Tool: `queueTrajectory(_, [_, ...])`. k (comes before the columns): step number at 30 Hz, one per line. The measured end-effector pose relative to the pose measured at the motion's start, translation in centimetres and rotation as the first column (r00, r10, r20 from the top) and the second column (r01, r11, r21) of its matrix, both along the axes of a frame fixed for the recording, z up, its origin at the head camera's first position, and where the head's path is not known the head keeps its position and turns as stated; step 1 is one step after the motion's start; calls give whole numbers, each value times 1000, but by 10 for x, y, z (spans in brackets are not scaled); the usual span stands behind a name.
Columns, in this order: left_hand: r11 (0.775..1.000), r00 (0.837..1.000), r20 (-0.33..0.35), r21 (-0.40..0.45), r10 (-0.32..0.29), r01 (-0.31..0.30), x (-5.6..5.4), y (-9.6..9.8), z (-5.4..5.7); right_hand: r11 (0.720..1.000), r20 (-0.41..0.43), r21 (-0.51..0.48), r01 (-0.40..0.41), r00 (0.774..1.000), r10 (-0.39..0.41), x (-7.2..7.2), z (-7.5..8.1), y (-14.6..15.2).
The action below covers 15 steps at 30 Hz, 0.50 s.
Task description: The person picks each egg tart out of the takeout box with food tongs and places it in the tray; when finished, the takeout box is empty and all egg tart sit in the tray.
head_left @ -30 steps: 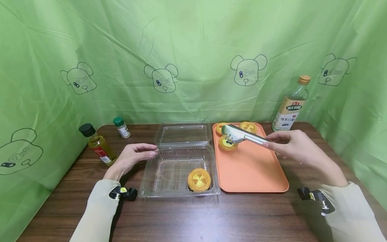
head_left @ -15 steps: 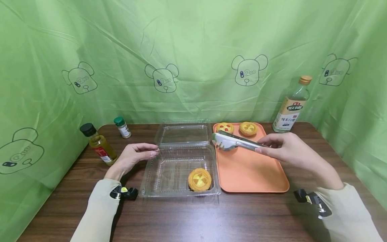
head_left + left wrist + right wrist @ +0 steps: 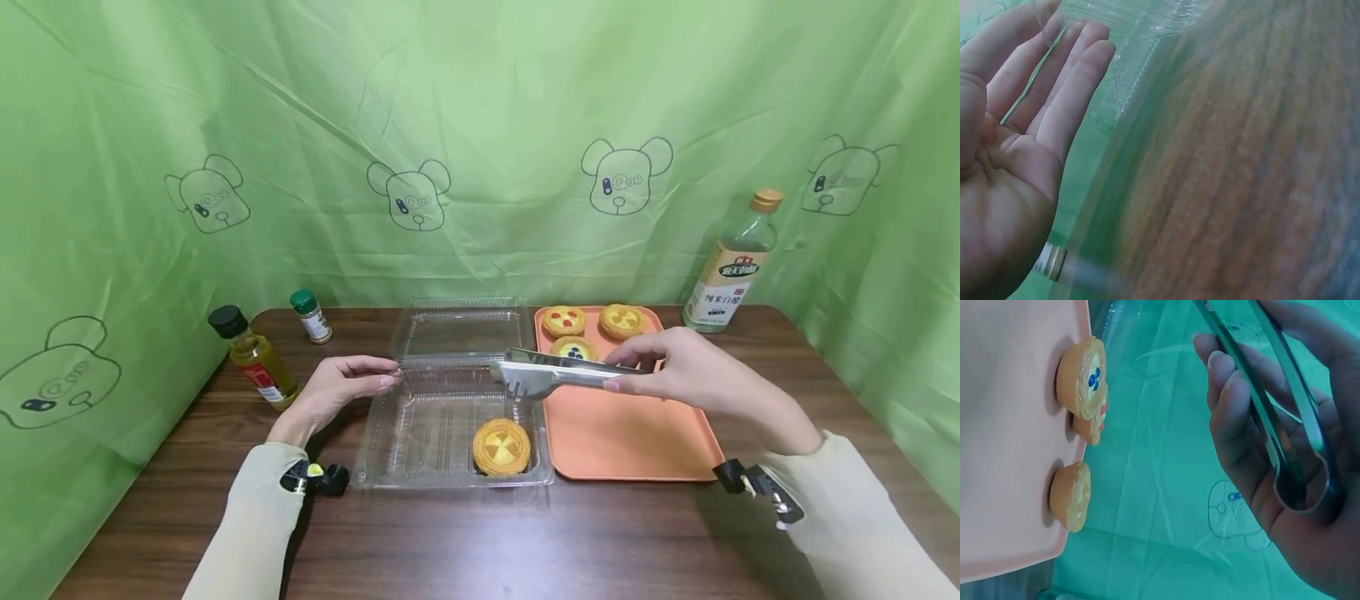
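Observation:
My right hand [image 3: 678,371] grips metal food tongs [image 3: 558,375], its fingers and thumb on their two arms. The tongs' heads hang over the right side of a clear plastic clamshell box [image 3: 420,482], with no tart visible between them. At the box's left rim, my left hand [image 3: 333,396] pinches the plastic between thumb and forefinger; its other fingers extend in the left wrist view. One egg tart [image 3: 502,447] lies in the box's front right corner. On the orange tray [image 3: 630,442] are a blueberry-topped tart [image 3: 1082,378], a red-dotted tart [image 3: 563,321] and a plain tart [image 3: 622,321].
The box's lid [image 3: 465,332] lies folded back behind it. Left of my left hand stand an oil bottle [image 3: 262,367] and a green-capped spice jar [image 3: 311,317]. A vinegar bottle [image 3: 727,275] stands behind the tray, before a green curtain [image 3: 510,233].
My right hand has carried the tongs left, from above the blueberry-topped tart to over the box's right side. That tart is still on the tray. My left hand has stayed at the box rim.

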<state>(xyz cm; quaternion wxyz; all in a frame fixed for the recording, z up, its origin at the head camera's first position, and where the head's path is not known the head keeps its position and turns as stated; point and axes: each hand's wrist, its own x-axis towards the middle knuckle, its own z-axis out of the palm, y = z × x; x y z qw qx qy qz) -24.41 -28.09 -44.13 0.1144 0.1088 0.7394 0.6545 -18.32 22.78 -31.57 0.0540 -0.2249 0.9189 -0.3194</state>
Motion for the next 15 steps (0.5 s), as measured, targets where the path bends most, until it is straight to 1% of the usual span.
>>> queueTrajectory(5, [1000, 1000, 9, -5, 9, -9, 1, 0, 1, 994, -21, 45, -100, 995, 101, -10, 6, -7])
queueTrajectory(9, [1000, 1000, 1, -18, 17, -17, 1, 0, 2, 987, -9, 66, -146, 989, 147, -17, 10, -11])
queueTrajectory(15, [1000, 1000, 1, -12, 18, -18, -1, 1, -1, 971, -1, 99, -217, 976, 218, -25, 10, -17])
